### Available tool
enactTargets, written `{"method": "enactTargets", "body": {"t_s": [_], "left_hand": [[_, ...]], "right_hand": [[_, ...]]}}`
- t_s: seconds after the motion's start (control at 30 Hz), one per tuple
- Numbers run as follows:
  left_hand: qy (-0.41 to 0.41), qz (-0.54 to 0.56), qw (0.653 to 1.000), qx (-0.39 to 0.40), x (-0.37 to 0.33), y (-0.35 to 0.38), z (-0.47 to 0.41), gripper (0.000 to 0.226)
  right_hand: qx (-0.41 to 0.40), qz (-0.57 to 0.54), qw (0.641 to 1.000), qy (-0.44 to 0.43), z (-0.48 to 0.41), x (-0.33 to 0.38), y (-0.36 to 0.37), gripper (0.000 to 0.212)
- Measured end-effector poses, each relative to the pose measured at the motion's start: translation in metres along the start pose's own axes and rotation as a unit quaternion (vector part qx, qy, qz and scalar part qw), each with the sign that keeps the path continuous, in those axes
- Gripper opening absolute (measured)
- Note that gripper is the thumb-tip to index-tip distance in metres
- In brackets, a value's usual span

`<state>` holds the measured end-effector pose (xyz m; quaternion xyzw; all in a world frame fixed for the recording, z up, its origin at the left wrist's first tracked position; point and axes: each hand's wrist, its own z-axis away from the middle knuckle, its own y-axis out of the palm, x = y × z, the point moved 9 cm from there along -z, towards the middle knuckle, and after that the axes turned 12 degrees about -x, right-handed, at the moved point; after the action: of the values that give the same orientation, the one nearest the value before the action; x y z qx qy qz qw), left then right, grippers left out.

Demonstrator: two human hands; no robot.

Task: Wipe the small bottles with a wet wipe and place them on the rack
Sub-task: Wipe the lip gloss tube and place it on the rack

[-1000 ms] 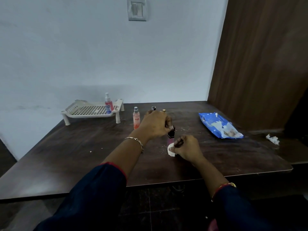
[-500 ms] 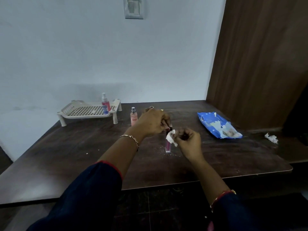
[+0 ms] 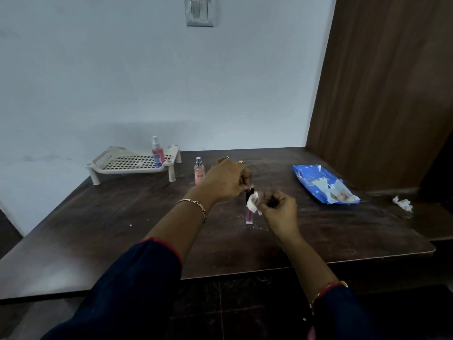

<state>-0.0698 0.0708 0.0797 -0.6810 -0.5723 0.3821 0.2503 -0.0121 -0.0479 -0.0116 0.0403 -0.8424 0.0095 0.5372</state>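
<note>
The table carries the rack at far left, with one spray on it, and a wipe pack at right. The left hand pinches the cap of a pink bottle standing upright mid-table. The right hand pinches a wipe against its neck. I would steady the cap and draw the wipe down the body (turning it for every side). A peach bottle and two caps behind the left hand stand towards the rack, so lift over them.
</note>
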Motion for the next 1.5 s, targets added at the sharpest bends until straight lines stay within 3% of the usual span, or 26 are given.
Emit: {"method": "enactTargets", "body": {"t_s": [0.13, 0.3, 0.4, 0.43, 0.53, 0.67, 0.83, 0.97, 1.13, 1.5], "left_hand": [[0.007, 0.000, 1.000, 0.020, -0.002, 0.002, -0.001, 0.005], [0.033, -0.018, 0.999, 0.035, -0.002, -0.001, -0.002, 0.005], [0.020, 0.017, 0.999, 0.038, 0.003, -0.002, 0.000, 0.008], [0.013, 0.027, 0.999, 0.036, 0.005, -0.002, 0.001, 0.009], [-0.009, 0.047, 0.998, 0.040, 0.010, 0.002, 0.002, 0.006], [-0.058, 0.120, 0.990, 0.046, 0.020, 0.012, 0.007, 0.007], [-0.085, 0.135, 0.987, -0.008, 0.029, 0.012, 0.014, 0.054], [-0.095, 0.139, 0.985, -0.020, 0.032, 0.010, 0.016, 0.052], [-0.104, 0.149, 0.983, -0.020, 0.031, 0.010, 0.021, 0.053], [-0.114, 0.118, 0.986, -0.032, 0.032, 0.008, 0.022, 0.054]], "right_hand": [[0.049, 0.003, 0.996, 0.071, 0.009, -0.023, 0.001, 0.017], [0.055, -0.029, 0.997, 0.054, -0.002, -0.002, 0.004, 0.012], [0.078, -0.064, 0.994, 0.038, -0.008, 0.009, 0.007, 0.039], [0.082, -0.063, 0.994, 0.039, -0.008, 0.007, 0.008, 0.039], [0.089, -0.030, 0.993, 0.071, 0.000, -0.019, 0.007, 0.022], [0.125, 0.056, 0.987, 0.079, 0.013, -0.040, 0.011, 0.020], [0.097, 0.001, 0.994, 0.053, -0.010, -0.007, 0.012, 0.013], [0.078, -0.055, 0.995, 0.011, -0.026, 0.027, 0.017, 0.015], [0.088, -0.082, 0.992, 0.040, -0.021, 0.018, 0.021, 0.013], [0.093, -0.052, 0.989, 0.098, 0.004, -0.022, 0.017, 0.030]]}}
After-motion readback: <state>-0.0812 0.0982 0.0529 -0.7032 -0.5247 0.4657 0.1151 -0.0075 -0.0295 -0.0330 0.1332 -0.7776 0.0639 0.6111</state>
